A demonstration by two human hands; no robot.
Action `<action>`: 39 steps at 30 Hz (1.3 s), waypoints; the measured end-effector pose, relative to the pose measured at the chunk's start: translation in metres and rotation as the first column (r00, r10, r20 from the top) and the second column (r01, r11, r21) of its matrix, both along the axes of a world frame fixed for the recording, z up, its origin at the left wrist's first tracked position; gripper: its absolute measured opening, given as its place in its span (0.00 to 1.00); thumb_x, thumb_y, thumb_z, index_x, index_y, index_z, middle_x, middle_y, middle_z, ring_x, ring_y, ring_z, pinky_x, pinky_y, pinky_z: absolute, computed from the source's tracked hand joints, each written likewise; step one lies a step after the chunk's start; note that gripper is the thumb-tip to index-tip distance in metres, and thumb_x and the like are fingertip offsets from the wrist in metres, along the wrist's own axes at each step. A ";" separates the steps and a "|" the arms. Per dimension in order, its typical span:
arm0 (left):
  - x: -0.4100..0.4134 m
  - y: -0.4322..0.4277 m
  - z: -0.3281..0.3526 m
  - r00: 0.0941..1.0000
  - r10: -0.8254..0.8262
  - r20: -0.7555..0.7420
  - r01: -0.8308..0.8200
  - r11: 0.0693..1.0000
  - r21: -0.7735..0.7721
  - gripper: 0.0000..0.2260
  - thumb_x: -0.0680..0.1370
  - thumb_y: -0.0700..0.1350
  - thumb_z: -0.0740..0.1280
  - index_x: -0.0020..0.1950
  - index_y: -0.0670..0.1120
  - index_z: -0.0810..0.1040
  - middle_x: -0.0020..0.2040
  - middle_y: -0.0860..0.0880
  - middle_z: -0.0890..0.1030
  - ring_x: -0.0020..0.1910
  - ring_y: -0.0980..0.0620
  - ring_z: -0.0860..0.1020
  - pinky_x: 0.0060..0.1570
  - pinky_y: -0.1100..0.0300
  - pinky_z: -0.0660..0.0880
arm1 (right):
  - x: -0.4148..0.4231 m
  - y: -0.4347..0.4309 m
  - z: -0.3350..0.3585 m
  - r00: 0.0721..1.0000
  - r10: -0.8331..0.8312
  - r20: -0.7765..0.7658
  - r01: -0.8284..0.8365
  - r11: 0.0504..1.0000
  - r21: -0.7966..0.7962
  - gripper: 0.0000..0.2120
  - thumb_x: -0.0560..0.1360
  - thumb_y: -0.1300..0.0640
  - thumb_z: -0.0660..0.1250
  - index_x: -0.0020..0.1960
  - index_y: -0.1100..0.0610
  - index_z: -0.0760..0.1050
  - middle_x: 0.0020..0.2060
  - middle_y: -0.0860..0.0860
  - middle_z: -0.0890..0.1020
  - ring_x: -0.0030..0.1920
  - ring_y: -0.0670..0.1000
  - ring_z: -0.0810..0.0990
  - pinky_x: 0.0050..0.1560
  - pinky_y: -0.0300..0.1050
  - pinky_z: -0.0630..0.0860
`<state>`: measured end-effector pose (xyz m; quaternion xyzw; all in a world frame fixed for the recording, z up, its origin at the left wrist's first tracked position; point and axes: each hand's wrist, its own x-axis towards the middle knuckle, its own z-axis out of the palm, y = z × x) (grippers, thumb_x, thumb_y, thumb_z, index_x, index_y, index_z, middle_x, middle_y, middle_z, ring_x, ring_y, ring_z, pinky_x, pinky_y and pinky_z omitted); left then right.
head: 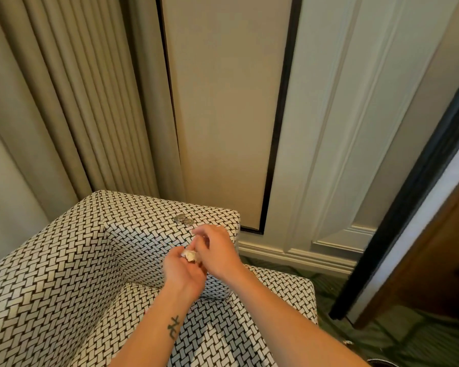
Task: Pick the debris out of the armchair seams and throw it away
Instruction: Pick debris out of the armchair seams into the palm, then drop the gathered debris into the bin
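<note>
Left hand [183,275] gripping pale debris [189,256], right hand [217,254] pinching it, coins [184,220] near armrest [133,207] edge

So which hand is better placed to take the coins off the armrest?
Right, probably. The right hand is closest to the coins on the armrest, while the left hand sits lower, holding the pale wad.

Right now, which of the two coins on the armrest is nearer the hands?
The coin on the right; the other coin sits farther left and back.
</note>
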<state>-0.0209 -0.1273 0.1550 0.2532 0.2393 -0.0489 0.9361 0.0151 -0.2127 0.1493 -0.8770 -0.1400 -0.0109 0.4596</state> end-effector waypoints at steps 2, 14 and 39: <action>-0.019 -0.009 0.003 0.998 -0.063 -0.017 0.063 0.998 0.010 0.21 0.86 0.49 0.51 0.65 0.36 0.75 0.60 0.36 0.83 0.62 0.41 0.80 0.66 0.45 0.75 | -0.027 -0.012 0.001 0.999 -0.003 0.041 0.007 0.995 -0.104 0.10 0.83 0.51 0.62 0.61 0.48 0.77 0.58 0.42 0.74 0.61 0.41 0.70 0.67 0.40 0.68; -0.106 -0.082 -0.020 0.968 -0.250 0.010 0.250 0.968 -0.008 0.16 0.84 0.37 0.55 0.69 0.33 0.72 0.67 0.33 0.76 0.66 0.39 0.78 0.59 0.48 0.78 | -0.150 -0.108 -0.014 0.992 -0.047 0.121 0.076 0.965 -0.249 0.13 0.81 0.52 0.66 0.64 0.48 0.77 0.67 0.42 0.72 0.68 0.39 0.62 0.74 0.38 0.57; -0.147 -0.279 -0.131 0.750 -0.643 -0.155 0.660 0.743 0.111 0.19 0.85 0.46 0.55 0.70 0.36 0.72 0.62 0.38 0.80 0.63 0.43 0.78 0.67 0.49 0.72 | -0.224 -0.314 -0.140 0.849 -0.529 0.001 0.520 0.835 -0.182 0.08 0.82 0.51 0.66 0.56 0.53 0.79 0.51 0.46 0.78 0.56 0.45 0.71 0.54 0.39 0.68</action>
